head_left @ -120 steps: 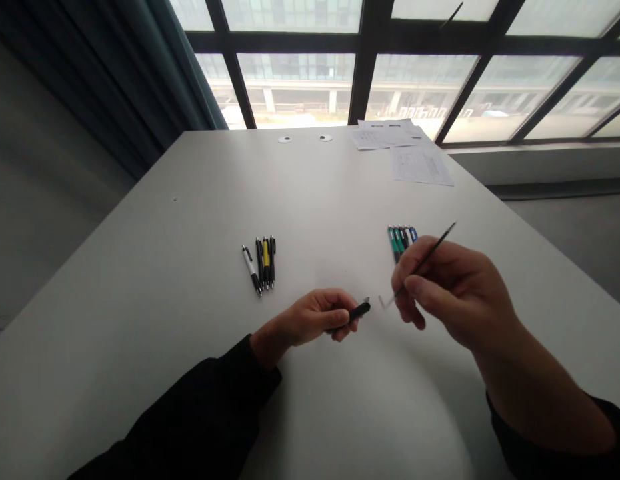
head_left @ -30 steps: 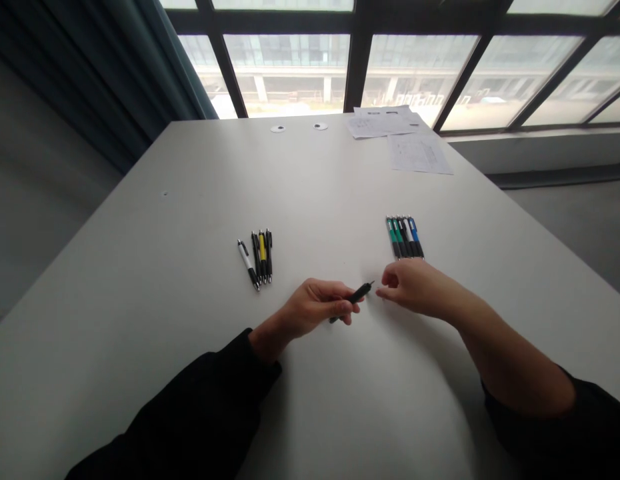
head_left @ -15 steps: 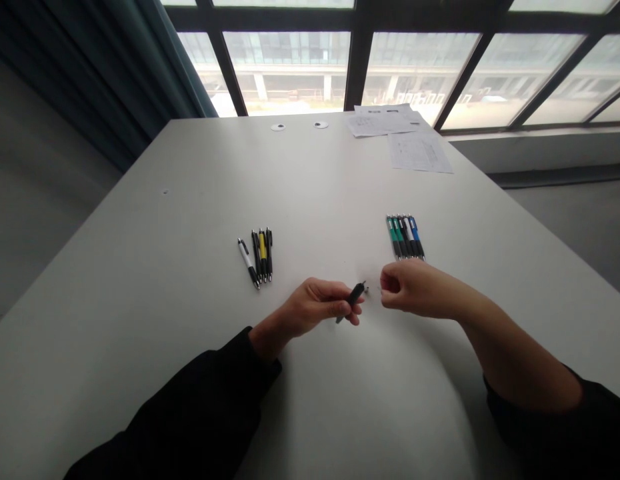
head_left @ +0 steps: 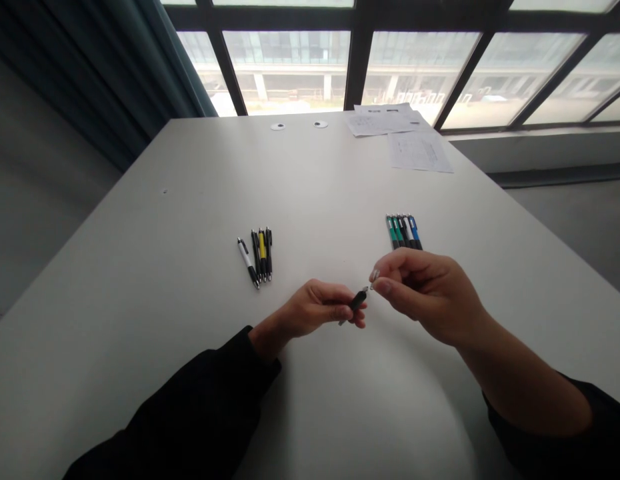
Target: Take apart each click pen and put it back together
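Note:
My left hand [head_left: 323, 309] is closed around the dark barrel of a pen [head_left: 359, 299], which slants up to the right between thumb and fingers. A small pale tip shows at the pen's upper end. Close to that end, my right hand [head_left: 427, 293] pinches with thumb and forefinger. A tiny shiny piece [head_left: 372, 287] shows at the thumb tip, too small to name. Beyond my right hand lies a row of green, black, white and blue pens [head_left: 401, 230], its lower ends hidden by the hand.
To the left, a white pen [head_left: 248, 262] lies beside black pens and a yellow pen [head_left: 263, 253] on the white table [head_left: 215, 180]. Printed papers [head_left: 420, 152] and two round white discs [head_left: 321, 125] lie towards the window. A dark curtain [head_left: 155, 60] hangs at the left.
My right hand has turned so its thumb and forefinger face the pen, and has moved close to the pen's upper end. My left hand has barely shifted.

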Motion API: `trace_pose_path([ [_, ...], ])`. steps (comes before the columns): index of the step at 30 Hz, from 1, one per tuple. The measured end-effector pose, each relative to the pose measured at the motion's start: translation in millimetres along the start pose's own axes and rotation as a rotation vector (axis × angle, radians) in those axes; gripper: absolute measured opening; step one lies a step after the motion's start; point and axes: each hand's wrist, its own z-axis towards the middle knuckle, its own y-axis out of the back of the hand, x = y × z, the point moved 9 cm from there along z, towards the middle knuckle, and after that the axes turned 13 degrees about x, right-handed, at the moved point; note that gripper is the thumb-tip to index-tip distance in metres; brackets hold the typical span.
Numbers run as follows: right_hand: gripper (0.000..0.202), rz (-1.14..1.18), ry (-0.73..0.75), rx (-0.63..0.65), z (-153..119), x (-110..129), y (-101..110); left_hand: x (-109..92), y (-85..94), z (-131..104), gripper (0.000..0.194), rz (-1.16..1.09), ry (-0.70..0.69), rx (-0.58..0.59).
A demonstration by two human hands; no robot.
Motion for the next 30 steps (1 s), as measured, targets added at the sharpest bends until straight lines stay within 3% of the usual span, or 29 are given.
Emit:
trace_pose_path([
  [16, 0.009, 0.097, 0.025, 0.040, 2.4, -2.8, -4.1, -0.5, 1.9, 0.0, 0.033, -0.004, -0.001, -0.024],
  [30, 0.007, -0.079, 0.036, 0.041, 1.8, 1.8, -3.4, -1.3, 2.9, -0.9, 0.032, 0.006, -0.019, -0.021],
])
